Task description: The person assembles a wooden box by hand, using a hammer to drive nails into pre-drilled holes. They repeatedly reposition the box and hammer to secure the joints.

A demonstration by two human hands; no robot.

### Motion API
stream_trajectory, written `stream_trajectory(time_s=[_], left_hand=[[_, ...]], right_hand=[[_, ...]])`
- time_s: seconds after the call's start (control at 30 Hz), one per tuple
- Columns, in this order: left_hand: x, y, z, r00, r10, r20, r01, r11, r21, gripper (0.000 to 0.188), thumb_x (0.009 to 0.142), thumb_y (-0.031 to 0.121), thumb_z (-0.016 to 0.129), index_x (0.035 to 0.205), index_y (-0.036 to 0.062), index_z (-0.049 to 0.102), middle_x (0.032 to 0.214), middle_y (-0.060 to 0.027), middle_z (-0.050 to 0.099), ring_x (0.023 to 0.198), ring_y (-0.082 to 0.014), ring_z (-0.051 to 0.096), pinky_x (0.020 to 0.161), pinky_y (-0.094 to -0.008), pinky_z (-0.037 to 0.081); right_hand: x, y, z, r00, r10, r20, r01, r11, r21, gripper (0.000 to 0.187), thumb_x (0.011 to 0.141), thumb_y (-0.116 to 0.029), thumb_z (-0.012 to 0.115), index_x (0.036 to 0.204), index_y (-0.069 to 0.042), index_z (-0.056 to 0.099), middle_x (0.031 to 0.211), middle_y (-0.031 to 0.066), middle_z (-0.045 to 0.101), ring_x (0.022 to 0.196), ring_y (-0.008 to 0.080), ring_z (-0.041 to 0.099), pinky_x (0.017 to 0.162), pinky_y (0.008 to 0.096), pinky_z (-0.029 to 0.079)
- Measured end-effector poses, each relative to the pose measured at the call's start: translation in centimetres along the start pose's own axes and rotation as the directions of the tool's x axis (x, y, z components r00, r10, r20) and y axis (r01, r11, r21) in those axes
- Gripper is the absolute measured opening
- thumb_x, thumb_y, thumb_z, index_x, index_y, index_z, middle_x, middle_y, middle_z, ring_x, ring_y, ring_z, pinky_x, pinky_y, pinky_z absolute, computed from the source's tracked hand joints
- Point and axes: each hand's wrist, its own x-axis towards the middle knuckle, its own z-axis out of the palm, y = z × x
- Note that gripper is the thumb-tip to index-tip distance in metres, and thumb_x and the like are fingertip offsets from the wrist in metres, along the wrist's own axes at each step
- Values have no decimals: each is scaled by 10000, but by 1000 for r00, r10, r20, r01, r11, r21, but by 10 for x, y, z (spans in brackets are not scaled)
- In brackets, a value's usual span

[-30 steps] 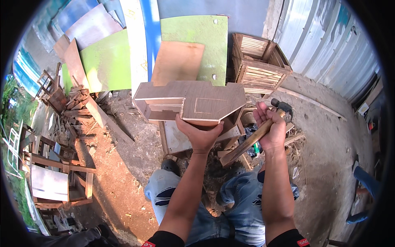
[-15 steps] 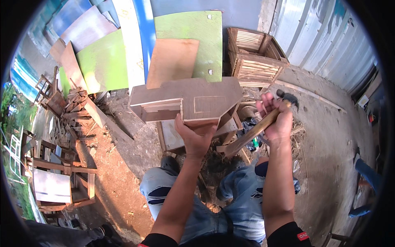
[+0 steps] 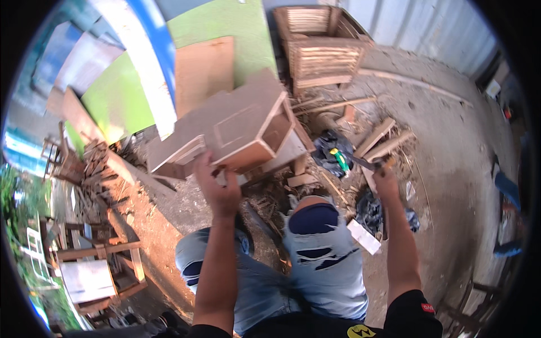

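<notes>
A small brown wooden cabinet (image 3: 236,121), with open compartments along its near side, stands turned at an angle in front of me. My left hand (image 3: 218,188) has its fingers and thumb curled at the cabinet's near edge. Off to the right, my right hand (image 3: 386,181) is low beside loose wood and closed. A slim dark piece juts from it to the left; this looks like the handle of the hammer (image 3: 362,163), though blur and the hand obscure most of it. The hammer's head cannot be made out.
Wood offcuts (image 3: 389,141) and a black plastic bag (image 3: 325,147) with a green-and-yellow packet lie near my right hand. A slatted wooden crate (image 3: 327,62) stands behind. Coloured boards (image 3: 203,73) lean at the back. Wooden frames (image 3: 101,253) and scrap fill the left.
My right hand has lowered the hammer toward the ground on the right. The cabinet has turned, its right end now nearer. My view has shifted rightward.
</notes>
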Motion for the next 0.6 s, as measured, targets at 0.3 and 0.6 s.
stream_trajectory(time_s=[0.3,0.6], left_hand=[[17,-8,-20,977,193,93,-213,917,338,428,910,108,726,1312,48,593,1439,-163,483,1242,-266,528,879,-354,497],[28,-18,-47,940,217,262,-311,861,402,374,1002,94,596,1366,20,552,1436,-157,484,1353,-310,455,1076,-434,465]], right_hand=[[-64,173,133,940,303,159,-235,909,-343,354,843,-182,668,1158,-49,578,1100,257,664,1038,438,648,887,510,524],[-62,203,131,966,257,20,-235,911,-340,203,866,-200,600,1006,-154,740,992,191,715,950,376,692,855,463,556]])
